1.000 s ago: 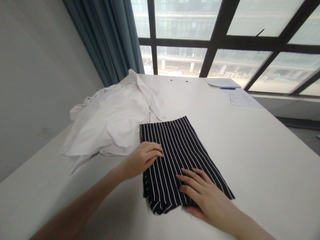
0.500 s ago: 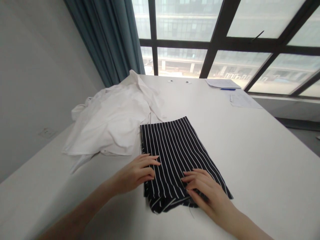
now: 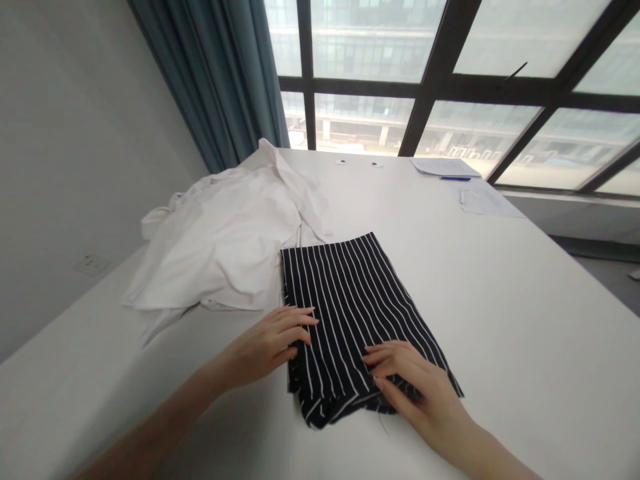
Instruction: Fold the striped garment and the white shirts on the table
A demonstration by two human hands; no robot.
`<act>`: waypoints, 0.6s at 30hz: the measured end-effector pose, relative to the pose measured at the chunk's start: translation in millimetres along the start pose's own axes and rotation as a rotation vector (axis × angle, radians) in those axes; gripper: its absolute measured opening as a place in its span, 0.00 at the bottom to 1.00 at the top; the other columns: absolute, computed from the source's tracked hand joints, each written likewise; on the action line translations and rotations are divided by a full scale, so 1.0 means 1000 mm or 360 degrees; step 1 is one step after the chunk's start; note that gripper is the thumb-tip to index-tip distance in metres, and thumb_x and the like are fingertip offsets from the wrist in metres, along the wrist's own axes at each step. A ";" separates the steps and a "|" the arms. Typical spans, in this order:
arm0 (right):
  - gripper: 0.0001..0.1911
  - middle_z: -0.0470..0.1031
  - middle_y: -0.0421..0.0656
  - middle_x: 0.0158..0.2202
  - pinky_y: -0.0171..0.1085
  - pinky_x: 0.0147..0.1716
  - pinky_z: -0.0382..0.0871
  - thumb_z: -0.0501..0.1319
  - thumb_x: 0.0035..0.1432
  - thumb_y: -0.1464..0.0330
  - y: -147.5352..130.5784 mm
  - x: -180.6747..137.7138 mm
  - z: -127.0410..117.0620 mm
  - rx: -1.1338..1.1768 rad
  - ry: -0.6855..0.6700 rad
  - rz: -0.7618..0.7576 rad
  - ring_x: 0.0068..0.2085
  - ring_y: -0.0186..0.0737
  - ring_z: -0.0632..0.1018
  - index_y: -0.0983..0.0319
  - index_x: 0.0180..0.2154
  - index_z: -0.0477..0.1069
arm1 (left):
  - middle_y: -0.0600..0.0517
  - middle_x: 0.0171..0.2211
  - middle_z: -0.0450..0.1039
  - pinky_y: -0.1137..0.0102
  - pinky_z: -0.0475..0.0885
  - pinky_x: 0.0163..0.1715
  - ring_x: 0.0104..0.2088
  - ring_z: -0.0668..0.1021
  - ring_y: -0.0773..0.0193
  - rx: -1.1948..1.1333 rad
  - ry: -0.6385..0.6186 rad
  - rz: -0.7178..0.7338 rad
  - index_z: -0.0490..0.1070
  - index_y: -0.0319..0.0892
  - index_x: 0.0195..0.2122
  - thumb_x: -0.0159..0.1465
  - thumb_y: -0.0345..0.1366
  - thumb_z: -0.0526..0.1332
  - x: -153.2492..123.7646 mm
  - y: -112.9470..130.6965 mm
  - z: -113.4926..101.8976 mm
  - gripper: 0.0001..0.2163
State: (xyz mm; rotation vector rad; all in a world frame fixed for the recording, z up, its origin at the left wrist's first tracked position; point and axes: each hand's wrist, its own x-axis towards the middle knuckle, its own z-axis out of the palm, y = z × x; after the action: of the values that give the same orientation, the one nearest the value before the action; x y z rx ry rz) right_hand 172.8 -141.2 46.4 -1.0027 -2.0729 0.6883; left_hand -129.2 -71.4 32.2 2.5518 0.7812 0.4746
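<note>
A folded black cloth with white stripes lies on the white table; its near end is rumpled, with folded layers and a loose thread showing. My left hand rests over the cloth's left edge, fingers stretched out on top and thumb lower by the side. On the near right part lies my right hand, its fingers slightly bent and the thumb apart from them, touching the fabric. Neither hand grips the cloth. Just beyond the left hand, a crumpled white shirt-like garment spreads out beside the striped cloth.
The white table reaches back to a dark-framed window. Papers and a blue pen lie at its far right, with two small round fittings near the far edge. A blue curtain hangs at the back left by the wall.
My left hand has shifted slightly left, its thumb moving off toward the cloth's edge. My right hand has barely moved, and the cloth stays in place.
</note>
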 end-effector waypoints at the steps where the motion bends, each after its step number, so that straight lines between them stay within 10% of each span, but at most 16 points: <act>1: 0.05 0.79 0.41 0.42 0.40 0.51 0.70 0.58 0.64 0.74 0.000 0.000 0.000 0.0016 0.0011 0.0011 0.50 0.38 0.77 0.57 0.37 0.69 | 0.47 0.54 0.73 0.57 0.62 0.62 0.61 0.68 0.58 0.0007 0.0036 0.0013 0.71 0.44 0.41 0.67 0.25 0.54 0.001 -0.001 0.001 0.09; 8: 0.05 0.79 0.41 0.42 0.40 0.55 0.67 0.58 0.65 0.74 -0.001 0.002 -0.003 0.0001 -0.0075 -0.0058 0.50 0.37 0.77 0.58 0.39 0.68 | 0.49 0.47 0.78 0.62 0.64 0.60 0.57 0.74 0.61 0.0002 0.0266 0.0117 0.71 0.43 0.38 0.71 0.31 0.53 -0.003 -0.008 -0.009 0.09; 18: 0.06 0.80 0.40 0.45 0.46 0.58 0.61 0.57 0.66 0.70 0.006 -0.003 0.008 -0.0303 -0.0568 -0.0090 0.53 0.39 0.75 0.59 0.34 0.71 | 0.53 0.41 0.81 0.65 0.65 0.58 0.50 0.79 0.63 0.0039 -0.0022 0.0124 0.75 0.44 0.39 0.69 0.36 0.57 -0.010 -0.009 -0.014 0.07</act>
State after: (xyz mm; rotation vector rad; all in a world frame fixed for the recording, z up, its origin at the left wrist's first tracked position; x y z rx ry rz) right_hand 170.7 -141.2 36.6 -0.9747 -2.5069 0.6900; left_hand -147.0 -66.8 37.4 2.6132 0.6887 0.4740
